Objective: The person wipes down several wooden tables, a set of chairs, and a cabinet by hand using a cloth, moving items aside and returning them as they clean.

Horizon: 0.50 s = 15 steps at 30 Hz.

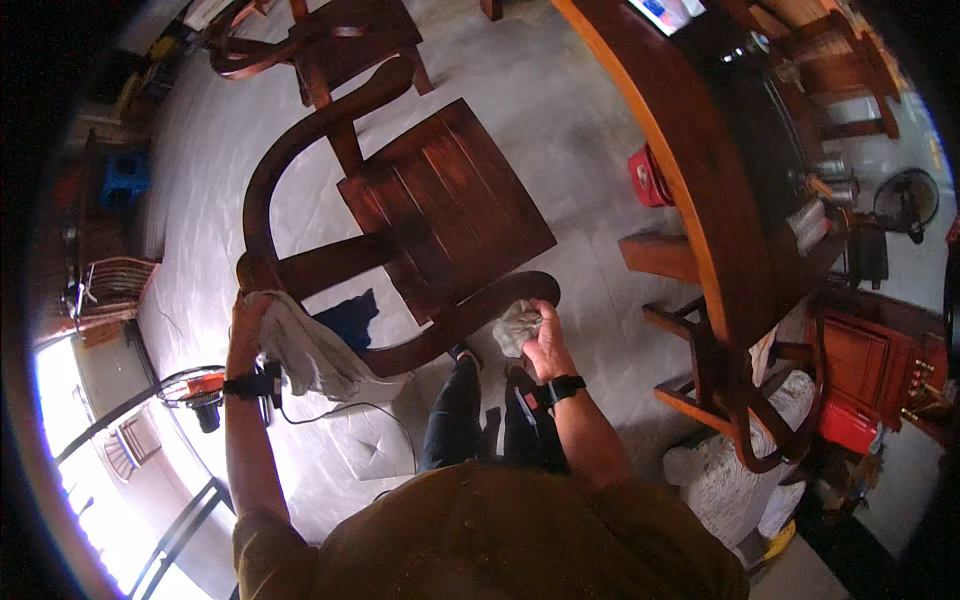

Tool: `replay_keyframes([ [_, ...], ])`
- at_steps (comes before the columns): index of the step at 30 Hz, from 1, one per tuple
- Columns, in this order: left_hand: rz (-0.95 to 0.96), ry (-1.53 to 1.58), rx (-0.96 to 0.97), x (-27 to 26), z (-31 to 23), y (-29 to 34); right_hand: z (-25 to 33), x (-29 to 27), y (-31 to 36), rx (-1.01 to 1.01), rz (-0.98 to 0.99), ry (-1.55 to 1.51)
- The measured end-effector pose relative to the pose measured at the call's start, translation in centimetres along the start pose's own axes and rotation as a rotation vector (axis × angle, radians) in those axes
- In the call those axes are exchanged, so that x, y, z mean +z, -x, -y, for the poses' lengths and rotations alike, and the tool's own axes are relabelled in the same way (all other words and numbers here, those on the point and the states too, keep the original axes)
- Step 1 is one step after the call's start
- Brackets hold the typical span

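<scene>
Crumpled cloth (pixel 515 328) is pinched in the fingers of the right hand (pixel 546 348) at the armrest (pixel 455 325) of the wooden chair (pixel 450 215); the left hand's (pixel 246 325) grip cannot be told. The loose cable (pixel 350 405) could be snagged by reaching.

A dark brown wooden chair (pixel 450 215) with a flat seat and a big bent armrest blocks the middle. Hands could go through the holes between seat and armrest, but a dark blue cloth (pixel 350 318) shows in the near one. Right of the chair, the smooth grey floor (pixel 590 205) is open until a red tub (pixel 648 178) and a long, shiny brown wooden counter (pixel 688 175). Beyond the chair, another dark wooden chair (pixel 362 42) is in the way. A white padded square stool (pixel 378 440) and the person's legs (pixel 452 415) crowd the near side.
</scene>
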State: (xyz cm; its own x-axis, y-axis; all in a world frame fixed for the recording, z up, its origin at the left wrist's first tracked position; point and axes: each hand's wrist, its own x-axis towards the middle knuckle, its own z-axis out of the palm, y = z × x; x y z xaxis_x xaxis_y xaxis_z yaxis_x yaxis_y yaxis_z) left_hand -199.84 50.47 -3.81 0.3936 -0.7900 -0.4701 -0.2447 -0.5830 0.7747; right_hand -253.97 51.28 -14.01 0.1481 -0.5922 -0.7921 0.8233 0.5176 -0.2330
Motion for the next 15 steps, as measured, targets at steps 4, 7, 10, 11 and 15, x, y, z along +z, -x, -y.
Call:
replay_keyframes([
  [4, -0.018, 0.187, -0.03, 2.3, -2.5, 1.2, -0.1, -1.0, -0.4, -0.058, -0.127, -0.021],
  [7, -0.007, 0.14, -0.008, 0.5, -0.7, 1.1, -0.5, -1.0, -0.1, -0.038, -0.132, -0.045],
  [10, -0.012, 0.049, -0.067, 0.1, 0.0, 0.4, -0.9, -1.0, -0.5, -0.057, -0.197, -0.057],
  [11, 0.012, 0.094, -0.064, 1.6, -2.4, 0.4, -0.9, -1.6, -0.6, -0.106, -0.229, -0.05],
  [15, -0.041, 0.086, -0.056, 1.7, -2.8, 1.0, -0.9, -1.5, -1.1, -0.11, -0.286, -0.082],
])
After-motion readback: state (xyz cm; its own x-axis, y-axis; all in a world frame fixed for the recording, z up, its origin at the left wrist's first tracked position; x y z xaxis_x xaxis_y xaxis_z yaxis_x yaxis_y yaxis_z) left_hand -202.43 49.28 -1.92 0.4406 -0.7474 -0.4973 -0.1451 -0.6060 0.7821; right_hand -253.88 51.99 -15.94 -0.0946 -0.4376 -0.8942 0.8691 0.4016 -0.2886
